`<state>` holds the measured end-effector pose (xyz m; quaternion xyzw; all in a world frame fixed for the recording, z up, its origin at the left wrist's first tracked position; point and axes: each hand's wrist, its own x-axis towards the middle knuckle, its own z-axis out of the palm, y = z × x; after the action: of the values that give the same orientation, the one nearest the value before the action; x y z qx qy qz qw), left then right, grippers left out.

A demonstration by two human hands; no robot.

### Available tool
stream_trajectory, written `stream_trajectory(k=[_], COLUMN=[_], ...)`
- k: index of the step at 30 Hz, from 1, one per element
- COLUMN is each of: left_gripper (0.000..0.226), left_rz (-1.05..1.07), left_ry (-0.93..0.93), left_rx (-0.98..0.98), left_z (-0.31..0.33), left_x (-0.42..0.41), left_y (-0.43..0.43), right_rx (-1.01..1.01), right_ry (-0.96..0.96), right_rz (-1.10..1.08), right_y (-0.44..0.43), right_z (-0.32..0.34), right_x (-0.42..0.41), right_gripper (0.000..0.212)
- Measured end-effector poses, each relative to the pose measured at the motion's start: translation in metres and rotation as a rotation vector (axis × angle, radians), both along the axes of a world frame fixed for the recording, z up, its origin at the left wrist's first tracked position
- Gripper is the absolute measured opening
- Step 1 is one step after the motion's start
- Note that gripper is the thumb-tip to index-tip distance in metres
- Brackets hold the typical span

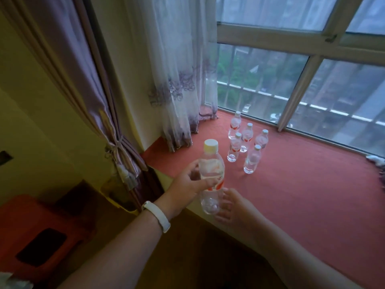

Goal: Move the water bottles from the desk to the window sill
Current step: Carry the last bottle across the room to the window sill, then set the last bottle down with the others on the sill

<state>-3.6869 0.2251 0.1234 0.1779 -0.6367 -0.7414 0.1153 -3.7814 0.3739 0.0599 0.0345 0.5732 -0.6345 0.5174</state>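
A clear water bottle [211, 174] with a white cap and a red-and-white label is held upright in the air over the front-left edge of the window sill [302, 195]. My left hand [188, 183] grips it around the label. My right hand [233, 206] is at the bottle's base, fingers spread and touching it from the right. Several more water bottles [245, 142] of the same kind stand upright in a cluster on the red cloth of the sill, near the window glass.
A sheer curtain [179, 80] hangs down onto the sill's left end. A tied purple drape [116, 142] hangs beside the wall. A red stool [37, 226] stands at the lower left. A small white thing [375, 159] lies at the sill's right edge.
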Motion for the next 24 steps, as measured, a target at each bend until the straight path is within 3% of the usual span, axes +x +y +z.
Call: stream_trajectory(k=[9,16,24], left_gripper=[0.051,0.051,0.065], left_rz=[-0.152,-0.172,-0.211], left_ry=[-0.046,-0.138,-0.251], left_rx=[-0.008,0.023,-0.088], left_z=[-0.028,-0.059,-0.098], left_x=[-0.078,-0.149,-0.225], left_y=[-0.060,-0.108,-0.140], right_rx=[-0.008,-0.020,0.121], right_ry=[-0.061,-0.126,-0.064], right_rz=[-0.174,-0.193,-0.224], right_y=[-0.045,-0.097,-0.134], right_z=[-0.029,-0.072,-0.122], right_x=[-0.057,-0.126,-0.188], right_gripper=[0.035,0.036,0.032])
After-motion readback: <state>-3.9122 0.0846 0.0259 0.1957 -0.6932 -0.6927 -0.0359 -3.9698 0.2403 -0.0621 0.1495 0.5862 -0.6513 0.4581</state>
